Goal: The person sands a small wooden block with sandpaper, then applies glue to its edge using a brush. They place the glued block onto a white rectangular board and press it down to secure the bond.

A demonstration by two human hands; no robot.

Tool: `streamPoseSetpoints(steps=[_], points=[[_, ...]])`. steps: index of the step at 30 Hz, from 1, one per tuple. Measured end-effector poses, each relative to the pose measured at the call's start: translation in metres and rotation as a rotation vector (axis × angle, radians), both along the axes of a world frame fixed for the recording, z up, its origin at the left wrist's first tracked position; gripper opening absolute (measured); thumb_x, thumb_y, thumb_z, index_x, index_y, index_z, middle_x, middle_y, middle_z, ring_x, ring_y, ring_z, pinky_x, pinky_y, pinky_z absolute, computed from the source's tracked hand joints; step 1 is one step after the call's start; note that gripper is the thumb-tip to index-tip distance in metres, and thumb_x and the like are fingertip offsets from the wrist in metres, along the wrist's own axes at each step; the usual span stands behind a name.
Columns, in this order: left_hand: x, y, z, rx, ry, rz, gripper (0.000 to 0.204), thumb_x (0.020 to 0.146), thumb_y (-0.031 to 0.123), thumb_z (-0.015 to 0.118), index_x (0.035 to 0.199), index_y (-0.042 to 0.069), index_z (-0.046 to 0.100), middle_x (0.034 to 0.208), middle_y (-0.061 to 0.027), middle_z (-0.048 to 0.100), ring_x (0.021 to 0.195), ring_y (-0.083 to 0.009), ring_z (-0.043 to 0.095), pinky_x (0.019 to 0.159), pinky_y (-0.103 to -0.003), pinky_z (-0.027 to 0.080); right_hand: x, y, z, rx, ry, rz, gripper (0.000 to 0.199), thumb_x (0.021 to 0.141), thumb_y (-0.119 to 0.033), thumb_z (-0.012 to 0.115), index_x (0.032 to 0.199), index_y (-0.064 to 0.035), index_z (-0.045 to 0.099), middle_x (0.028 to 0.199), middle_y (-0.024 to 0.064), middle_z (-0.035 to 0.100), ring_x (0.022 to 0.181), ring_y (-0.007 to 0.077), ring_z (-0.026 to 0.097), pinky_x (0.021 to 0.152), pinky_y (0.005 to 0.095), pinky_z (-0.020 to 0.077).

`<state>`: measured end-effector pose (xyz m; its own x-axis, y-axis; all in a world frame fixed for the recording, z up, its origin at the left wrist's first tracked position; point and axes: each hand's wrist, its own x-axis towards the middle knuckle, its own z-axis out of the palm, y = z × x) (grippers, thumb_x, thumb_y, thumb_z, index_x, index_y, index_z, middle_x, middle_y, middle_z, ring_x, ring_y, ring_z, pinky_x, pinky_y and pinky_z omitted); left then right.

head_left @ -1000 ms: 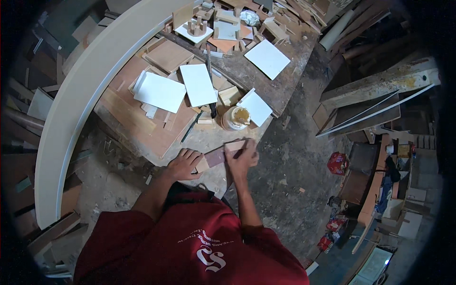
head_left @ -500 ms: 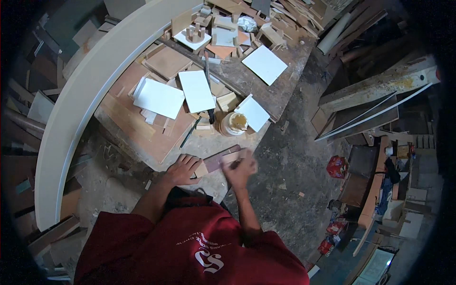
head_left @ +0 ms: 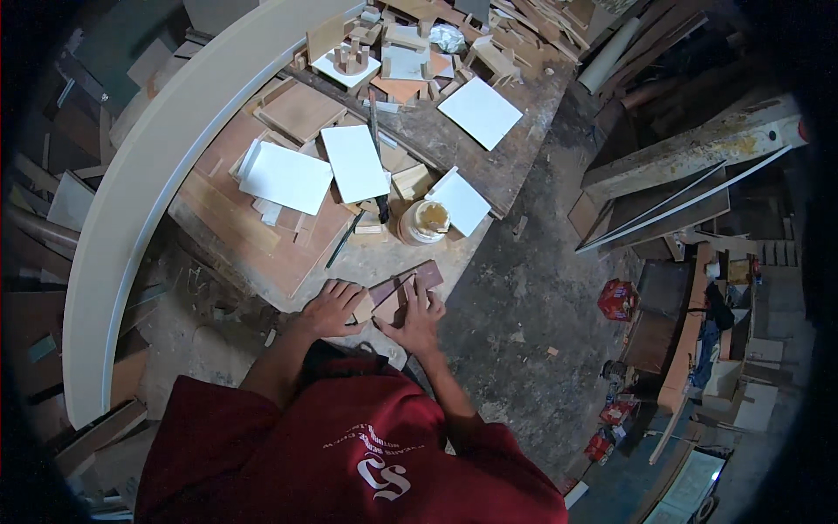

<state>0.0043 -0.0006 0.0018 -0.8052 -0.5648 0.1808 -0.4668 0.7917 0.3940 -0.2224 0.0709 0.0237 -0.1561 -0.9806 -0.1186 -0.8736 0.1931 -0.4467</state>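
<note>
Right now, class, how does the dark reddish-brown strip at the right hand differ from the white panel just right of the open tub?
Colour: the strip is dark reddish-brown; the panel is white.
Shape: the strip is long and narrow; the panel is broader.
View: the right hand partly covers the strip; no hand covers the panel.
Shared: both have straight edges.

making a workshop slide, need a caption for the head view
Both hands at a purplish-brown strip on a cluttered workbench, white panels and an open jar beyond.
</note>
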Motion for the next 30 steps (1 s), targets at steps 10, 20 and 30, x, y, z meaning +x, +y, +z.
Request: streamPoseSetpoints(steps=[10, 20, 30], points=[[0.0, 0.001, 0.0, -0.01, 0.017, 0.006, 0.073, 0.075, 0.046, 0.07, 0.124, -0.006, 0.052, 0.114, -0.0171, 0.053, 0.106, -0.0321, 0.05, 0.094, -0.045, 0.038, -0.011, 0.006, -0.003, -0.07, 0.016, 0.025, 0.102, 0.069, -0.054, 0.075, 0.144, 0.0008, 0.032, 0.139, 0.0242, 0.037, 0.125, 0.045, 0.03, 0.106, 0.0551, 0.0194], [0.0, 0.0, 0.003, -0.031, 0.013, 0.001, 0.073, 0.074, 0.046, 0.07, 0.123, -0.005, 0.052, 0.115, -0.0169, 0.053, 0.105, -0.0324, 0.05, 0.093, -0.045, 0.038, -0.026, -0.019, 0.004, -0.164, 0.102, -0.043, 0.093, 0.069, -0.053, 0.075, 0.143, -0.0107, 0.037, 0.136, 0.0226, 0.043, 0.123, 0.0464, 0.037, 0.101, 0.0598, 0.025], [0.001, 0.003, 0.001, -0.011, 0.013, 0.012, 0.074, 0.074, 0.047, 0.07, 0.124, -0.004, 0.052, 0.116, -0.017, 0.053, 0.108, -0.0316, 0.049, 0.094, -0.045, 0.037, -0.004, -0.024, -0.005, -0.176, -0.032, -0.217, 0.101, 0.065, -0.053, 0.076, 0.146, -0.0094, 0.034, 0.145, 0.0211, 0.039, 0.129, 0.0458, 0.03, 0.106, 0.056, 0.0199]])
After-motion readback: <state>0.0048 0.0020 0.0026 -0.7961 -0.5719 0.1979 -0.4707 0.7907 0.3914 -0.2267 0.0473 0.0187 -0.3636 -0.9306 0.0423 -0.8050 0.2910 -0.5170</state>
